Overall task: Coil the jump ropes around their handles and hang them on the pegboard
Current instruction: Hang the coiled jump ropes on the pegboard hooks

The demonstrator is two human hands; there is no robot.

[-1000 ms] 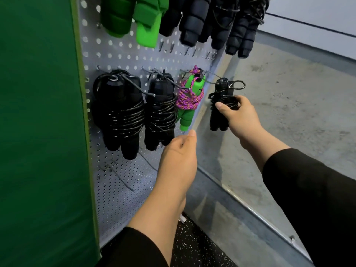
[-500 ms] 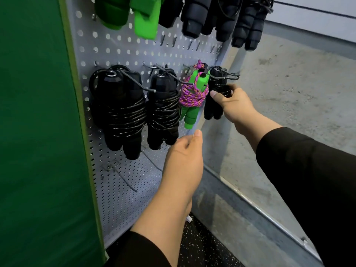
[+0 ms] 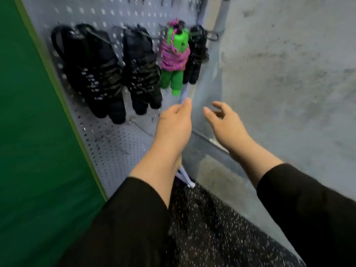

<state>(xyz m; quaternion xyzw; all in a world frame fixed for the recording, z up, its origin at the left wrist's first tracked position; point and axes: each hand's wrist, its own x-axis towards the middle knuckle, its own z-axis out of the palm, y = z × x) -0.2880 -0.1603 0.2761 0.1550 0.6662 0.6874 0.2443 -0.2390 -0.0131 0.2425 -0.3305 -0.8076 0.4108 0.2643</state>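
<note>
On the far left stands a green mat (image 3: 34, 151). Next to it is the gray pegboard (image 3: 119, 151), full of little holes. Four coiled jump ropes hang on it in a row. First comes a big black rope bundle (image 3: 92, 74), then a second black bundle (image 3: 143, 72). After that hangs a green-handled rope (image 3: 174, 58) with pink cord wound round it, and a thin black rope (image 3: 196, 56) hangs at the board's right edge. Below the ropes, the left hand (image 3: 174, 125) has a loose, empty grip. The right hand (image 3: 224, 123) is beside it, fingers spread, holding nothing. Farther right is the gray concrete floor (image 3: 289, 74).
</note>
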